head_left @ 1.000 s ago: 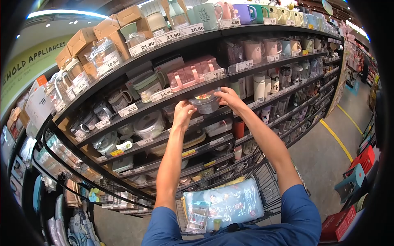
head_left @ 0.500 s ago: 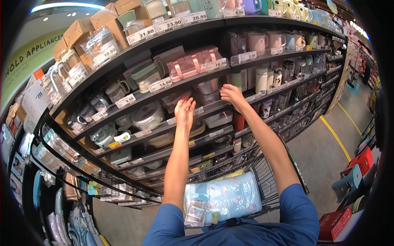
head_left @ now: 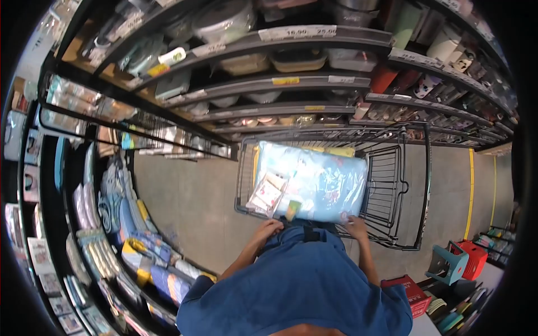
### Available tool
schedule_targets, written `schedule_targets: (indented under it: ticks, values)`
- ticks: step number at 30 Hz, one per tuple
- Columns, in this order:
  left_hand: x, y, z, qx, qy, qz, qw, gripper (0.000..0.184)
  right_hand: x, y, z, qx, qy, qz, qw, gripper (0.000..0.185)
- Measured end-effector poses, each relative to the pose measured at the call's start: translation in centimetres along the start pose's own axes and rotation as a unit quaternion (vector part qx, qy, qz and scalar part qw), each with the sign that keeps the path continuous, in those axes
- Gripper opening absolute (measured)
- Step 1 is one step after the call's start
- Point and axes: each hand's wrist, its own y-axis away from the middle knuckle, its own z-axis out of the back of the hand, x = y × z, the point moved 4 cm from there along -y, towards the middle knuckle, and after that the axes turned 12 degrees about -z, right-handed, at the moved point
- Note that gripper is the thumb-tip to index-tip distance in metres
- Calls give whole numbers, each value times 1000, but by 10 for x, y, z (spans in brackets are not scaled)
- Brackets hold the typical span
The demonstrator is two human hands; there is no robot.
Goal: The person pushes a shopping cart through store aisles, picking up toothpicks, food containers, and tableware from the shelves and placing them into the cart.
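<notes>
A black wire shopping cart point(head_left: 397, 168) stands just in front of me. In it lies a large light-blue package point(head_left: 322, 182) in shiny clear plastic, with a small clear-wrapped pack point(head_left: 267, 193) on its left end. My left hand point(head_left: 270, 229) is low by my waist, at the cart's near side, its fingers curled together. Close to the package's near right corner is my right hand point(head_left: 356, 227), fingers bent at the cart's near edge. What either hand grips, if anything, is too small to make out.
Shelves point(head_left: 269, 89) with food containers and price tags run along the far side. Folded textiles point(head_left: 151, 257) fill a rack at left. At right are a teal stool point(head_left: 448, 263), a red stool point(head_left: 472, 259) and a red box point(head_left: 406, 294).
Both hands have come down from the shelf, where they were raised and bare of goods, to the cart's near side. My view has tilted down, bringing the cart and floor into view.
</notes>
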Motion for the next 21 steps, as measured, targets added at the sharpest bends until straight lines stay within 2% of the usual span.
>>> schedule_targets:
  ticks: [1, 2, 4, 6, 8, 12, 14, 16, 17, 20, 21]
  values:
    - [9, -19, -8, 24, -91, -75, 993, 17, 15, 6, -14, 43, -59, -20, 997, 44]
    - [10, -35, -20, 48, -182, -151, 971, 19, 21, -1, -36, 71, -58, 1, 996, 44]
    - [-24, -57, -49, 73, -372, -263, 887, 20, 41, -16, -68, 134, -41, 51, 989, 44]
    - [-64, -65, -77, 93, -471, -305, 823, 21, 69, -29, -80, 192, -22, 110, 975, 46]
    - [-92, -64, -93, 61, -505, -299, 807, 23, 88, -35, -78, 222, -16, 147, 964, 47]
    - [-86, -58, -102, 7, -366, -284, 886, 21, 102, -27, -51, 219, 37, 210, 952, 51]
    - [-65, -50, -104, -2, -384, -245, 890, 19, 96, -19, -47, 274, 78, 192, 939, 53]
    - [-32, -41, -106, -31, -455, -269, 848, 19, 90, -7, -51, 291, 101, 222, 925, 53]
    - [-21, -34, -111, -18, -506, -246, 826, 26, 85, -1, -56, 303, 122, 251, 911, 53]
    - [-1, -16, -113, 2, -527, -237, 816, 33, 81, 19, -73, 285, 162, 279, 902, 53]
    - [1, -13, -110, 10, -530, -219, 819, 39, 81, 24, -73, 234, 190, 270, 914, 47]
